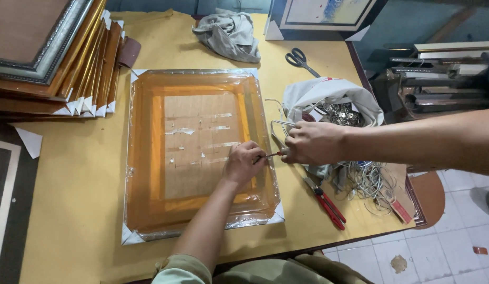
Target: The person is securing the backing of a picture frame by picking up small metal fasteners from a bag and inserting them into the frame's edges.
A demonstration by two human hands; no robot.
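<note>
On the wrapped frame (200, 152), left hand (244, 162) and right hand (312, 143) pinch a small tool (271, 154).

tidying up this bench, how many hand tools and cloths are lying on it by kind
scissors: 1
red-handled pliers: 1
grey cloth: 1
white cloth bag: 1
total: 4
The left hand rests on the wrapped frame; the right hand holds a small tool against it.
</note>
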